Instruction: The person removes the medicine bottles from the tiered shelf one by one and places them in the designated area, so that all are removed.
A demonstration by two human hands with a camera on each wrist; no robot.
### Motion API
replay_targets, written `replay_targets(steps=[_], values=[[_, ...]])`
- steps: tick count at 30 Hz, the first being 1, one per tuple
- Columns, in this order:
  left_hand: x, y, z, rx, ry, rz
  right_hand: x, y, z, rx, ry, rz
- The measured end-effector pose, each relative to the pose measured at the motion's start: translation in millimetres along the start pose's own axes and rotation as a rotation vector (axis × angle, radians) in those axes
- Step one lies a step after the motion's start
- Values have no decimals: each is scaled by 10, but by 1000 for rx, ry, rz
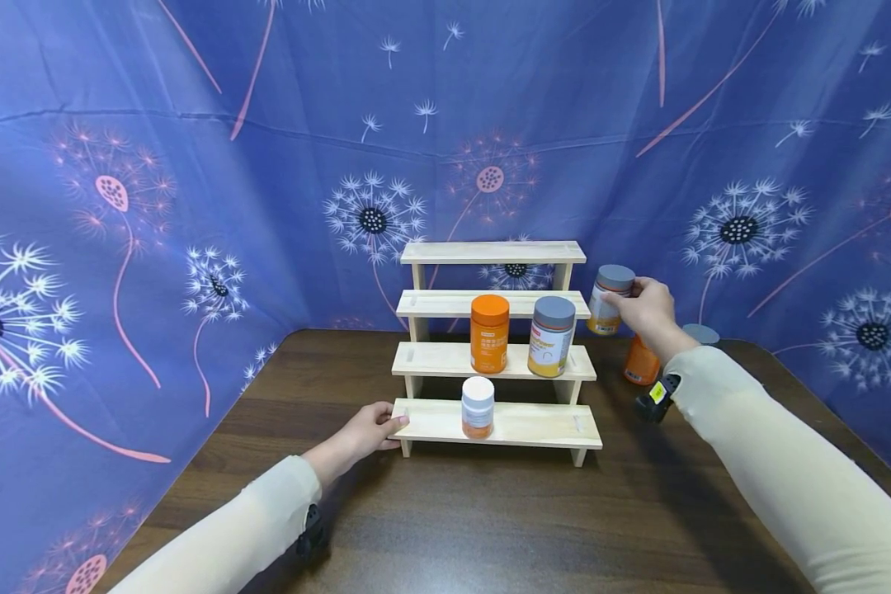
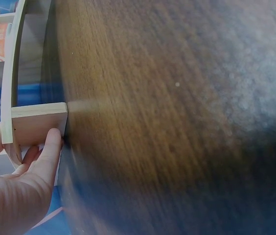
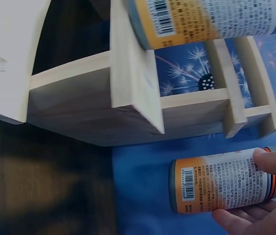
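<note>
Here's the grey-lidded supplement jar (image 1: 604,312), out beyond the right ends of the shelves, nearly upright with a slight lean, its long axis close to vertical. The right hand (image 1: 649,308) has it pinched near the lid, thumb on one side and fingers on the other, coming in from the jar's right. So the jar sits between that hand and the four-tier wooden rack (image 1: 432,360), with the shelves off to its left and the right hand far the nearer of the two.

Over at the rack's other end, the left hand (image 1: 367,430) grips the lowest tier, thumb on top, fingers underneath against the leg.

On the second tier up, an orange-capped jar (image 1: 489,337) stands just beside a grey-capped jar marked C (image 1: 549,341); below them, a white-capped bottle (image 1: 478,407) on the bottom tier.

Under the right forearm, an orange jar body (image 1: 642,361) and a grey lid (image 1: 701,333) peek out; one jar or two, I can't tell. Dandelion-print cloth (image 1: 267,181) hangs behind the dark wooden table (image 1: 505,528).
</note>
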State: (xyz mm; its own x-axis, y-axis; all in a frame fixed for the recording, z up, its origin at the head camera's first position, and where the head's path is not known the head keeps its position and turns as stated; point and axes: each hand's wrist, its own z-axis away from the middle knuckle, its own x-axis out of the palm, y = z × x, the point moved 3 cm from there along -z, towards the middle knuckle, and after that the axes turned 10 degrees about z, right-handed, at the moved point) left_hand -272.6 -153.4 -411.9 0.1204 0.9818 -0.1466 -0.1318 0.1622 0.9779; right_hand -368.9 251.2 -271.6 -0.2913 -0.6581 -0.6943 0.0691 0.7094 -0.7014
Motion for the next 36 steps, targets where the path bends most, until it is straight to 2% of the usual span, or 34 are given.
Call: replay_targets(steps=[9, 18, 29, 36], values=[[1, -25, -27, -28, 5, 6, 127, 148, 7, 22, 13, 15], [4, -28, -17, -6, 4, 5, 231, 276, -8, 43, 14, -9], [2, -15, -10, 2, 2, 3, 392, 466, 6, 40, 40, 49], [3, -26, -17, 10, 3, 8, 514, 575, 25, 102, 40, -23]])
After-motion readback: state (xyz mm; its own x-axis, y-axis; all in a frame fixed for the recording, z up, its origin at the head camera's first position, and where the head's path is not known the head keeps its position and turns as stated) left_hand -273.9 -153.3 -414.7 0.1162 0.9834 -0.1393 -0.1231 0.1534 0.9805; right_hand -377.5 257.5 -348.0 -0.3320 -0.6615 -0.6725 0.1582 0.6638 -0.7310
